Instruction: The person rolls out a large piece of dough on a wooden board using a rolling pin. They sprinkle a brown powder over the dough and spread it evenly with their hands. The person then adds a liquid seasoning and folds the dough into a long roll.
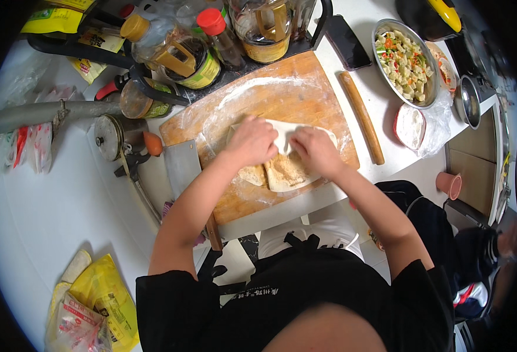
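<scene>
A sheet of dough [289,172] with brown seasoning on its upper face lies on a floured wooden board [285,99]. Its far part is folded over, pale side up, and a slit runs in from the near edge. My left hand [255,140] has its fingers curled on the far left part of the dough. Just to its right, my right hand [313,147] pinches the folded dough between thumb and fingers. A cleaver [183,166] lies at the board's left edge, its wooden handle towards me. The wooden rolling pin [362,118] rests right of the board.
Bottles and jars stand in a black rack [246,66] behind the board. At the right are a phone [347,42], a metal bowl of diced food [403,66] and a red-rimmed container of white powder [410,126]. Another person [474,251] is at the lower right.
</scene>
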Demonstrator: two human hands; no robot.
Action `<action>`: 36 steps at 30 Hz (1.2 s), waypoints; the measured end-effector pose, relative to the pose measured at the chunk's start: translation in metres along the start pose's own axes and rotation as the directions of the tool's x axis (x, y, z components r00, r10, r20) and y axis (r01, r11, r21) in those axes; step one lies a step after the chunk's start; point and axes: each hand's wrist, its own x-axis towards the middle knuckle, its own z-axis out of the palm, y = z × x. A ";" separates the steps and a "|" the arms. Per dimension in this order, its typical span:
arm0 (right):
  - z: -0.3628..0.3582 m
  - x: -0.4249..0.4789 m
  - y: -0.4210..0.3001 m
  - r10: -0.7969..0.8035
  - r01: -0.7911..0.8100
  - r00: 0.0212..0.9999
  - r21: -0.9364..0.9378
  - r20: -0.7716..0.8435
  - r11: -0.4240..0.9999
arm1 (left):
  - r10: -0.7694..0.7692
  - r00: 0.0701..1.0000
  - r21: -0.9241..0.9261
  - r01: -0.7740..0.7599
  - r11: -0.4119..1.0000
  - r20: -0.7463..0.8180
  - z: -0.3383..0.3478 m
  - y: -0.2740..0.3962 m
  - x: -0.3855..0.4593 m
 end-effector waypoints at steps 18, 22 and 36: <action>-0.035 -0.058 0.057 0.604 -0.523 0.796 0.561 0.051 0.642 | -0.855 0.472 -0.971 0.010 -0.240 0.216 0.059 0.026 -0.129; -0.022 -0.054 0.054 0.540 -0.522 0.834 0.482 0.115 0.704 | -0.744 0.544 -0.899 0.048 -0.435 0.389 0.055 0.047 -0.105; -0.019 -0.064 0.058 0.584 -0.512 0.808 0.586 0.080 0.628 | -0.850 0.524 -0.998 -0.011 -0.067 0.051 0.076 0.058 -0.086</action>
